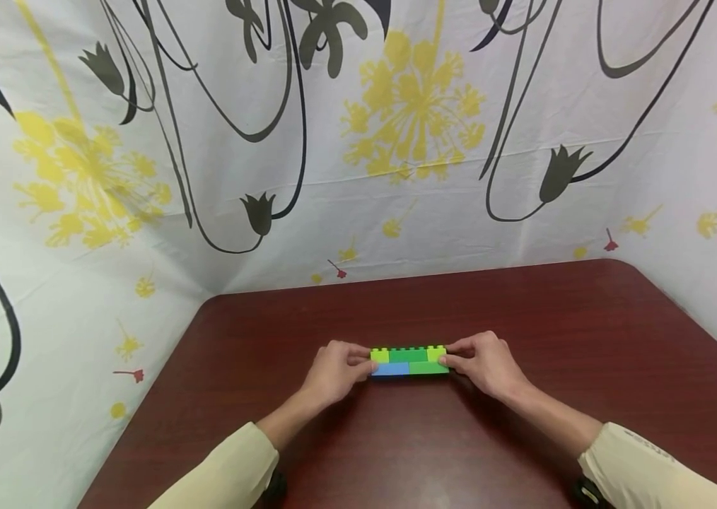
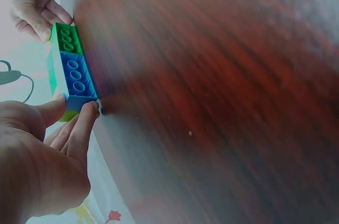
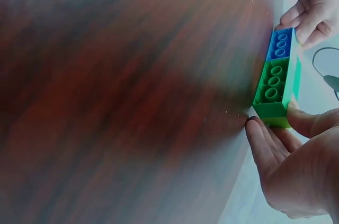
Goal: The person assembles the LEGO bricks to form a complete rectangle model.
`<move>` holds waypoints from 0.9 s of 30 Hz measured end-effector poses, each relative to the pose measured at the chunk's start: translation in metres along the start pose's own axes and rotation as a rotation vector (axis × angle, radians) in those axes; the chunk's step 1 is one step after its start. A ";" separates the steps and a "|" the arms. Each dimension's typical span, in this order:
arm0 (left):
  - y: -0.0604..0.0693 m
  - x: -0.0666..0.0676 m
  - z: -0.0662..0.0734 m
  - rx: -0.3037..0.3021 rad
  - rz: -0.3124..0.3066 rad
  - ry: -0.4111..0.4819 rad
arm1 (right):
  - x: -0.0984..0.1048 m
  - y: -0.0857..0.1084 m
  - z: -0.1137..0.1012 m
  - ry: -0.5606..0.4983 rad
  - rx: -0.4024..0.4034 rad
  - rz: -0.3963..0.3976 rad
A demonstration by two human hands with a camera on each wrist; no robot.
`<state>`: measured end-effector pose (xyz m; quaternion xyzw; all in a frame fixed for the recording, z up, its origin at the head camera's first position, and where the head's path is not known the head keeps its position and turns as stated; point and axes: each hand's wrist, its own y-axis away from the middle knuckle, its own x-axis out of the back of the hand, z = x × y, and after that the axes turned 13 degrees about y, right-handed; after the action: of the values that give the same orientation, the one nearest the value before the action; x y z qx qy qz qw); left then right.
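A short two-layer wall of toy building bricks is between my hands, studs upward. Its upper layer runs lime, green, lime; below are a blue brick at left and a green brick at right. My left hand grips the left end between thumb and fingers. At the opposite end, my right hand holds on the same way. Both wrist views show the hollow undersides of the blue brick and green brick, so the wall is lifted or tilted; how high I cannot tell. Fingertips hide parts of both ends.
The dark red-brown wooden table has rounded far corners. A white cloth printed with yellow and grey flowers hangs behind it and along its sides. Light sleeves cover both forearms.
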<state>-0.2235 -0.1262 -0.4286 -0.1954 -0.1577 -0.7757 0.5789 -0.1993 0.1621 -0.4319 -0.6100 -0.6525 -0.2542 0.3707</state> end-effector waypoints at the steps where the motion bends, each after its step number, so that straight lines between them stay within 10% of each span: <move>1: -0.001 0.000 0.000 0.004 0.002 0.003 | 0.000 -0.001 0.000 0.010 0.000 0.005; 27: -0.011 0.001 0.005 0.021 0.013 -0.028 | 0.001 -0.013 0.002 0.107 0.059 0.090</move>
<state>-0.2333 -0.1212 -0.4237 -0.2012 -0.1726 -0.7675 0.5836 -0.2119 0.1623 -0.4305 -0.6130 -0.6109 -0.2504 0.4339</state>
